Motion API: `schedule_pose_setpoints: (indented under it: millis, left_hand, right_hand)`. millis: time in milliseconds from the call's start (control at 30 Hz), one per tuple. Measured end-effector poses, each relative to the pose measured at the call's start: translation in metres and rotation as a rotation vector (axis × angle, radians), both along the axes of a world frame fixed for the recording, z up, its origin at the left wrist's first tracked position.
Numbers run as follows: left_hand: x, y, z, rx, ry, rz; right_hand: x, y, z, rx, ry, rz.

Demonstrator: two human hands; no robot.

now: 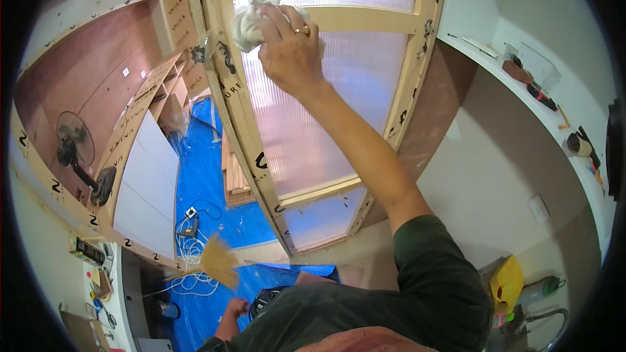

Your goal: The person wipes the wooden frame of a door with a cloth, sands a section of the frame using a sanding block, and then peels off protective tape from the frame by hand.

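Gripping hand: right hand [291, 52], upper centre of the frame, fingers bent closely over a bunched white cloth [246, 29].
Cloth position: against the wooden-framed translucent panel [339, 111], near its left upright and upper crossbar.
Left hand [237, 308]: lower left of centre, partly curled; whether it holds anything cannot be told.
Lower left: blue sheeting [195, 182], straw broom [218, 262].
Right side: white shelf [493, 68] bearing tools.

The view crops the framed panel [365, 72] above, and the left hand [237, 307] has fingers [244, 306] too small to tell
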State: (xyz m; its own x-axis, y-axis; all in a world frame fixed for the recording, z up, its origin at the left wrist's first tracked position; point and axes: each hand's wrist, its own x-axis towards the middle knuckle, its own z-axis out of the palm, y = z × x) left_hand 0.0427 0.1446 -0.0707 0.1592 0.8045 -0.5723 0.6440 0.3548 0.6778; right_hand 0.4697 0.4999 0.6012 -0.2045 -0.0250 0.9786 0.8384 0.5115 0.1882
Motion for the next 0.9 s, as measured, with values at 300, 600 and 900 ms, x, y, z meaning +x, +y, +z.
schedule_pose_setpoints:
  millis: [300, 600, 900]
  left_hand:
    - [0.019, 0.004, 0.014, -0.230, 0.030, 0.403]
    - [-0.023, -0.058, -0.011, -0.557, -0.024, 0.617]
    - [0.027, 0.016, 0.016, -0.259, -0.128, 0.387]
  right_hand:
    - [0.137, 0.016, 0.005, -0.015, -0.012, -0.177]
    - [0.038, 0.017, 0.010, 0.010, -0.002, -0.008]
    - [0.140, 0.023, 0.017, -0.053, 0.005, -0.061]
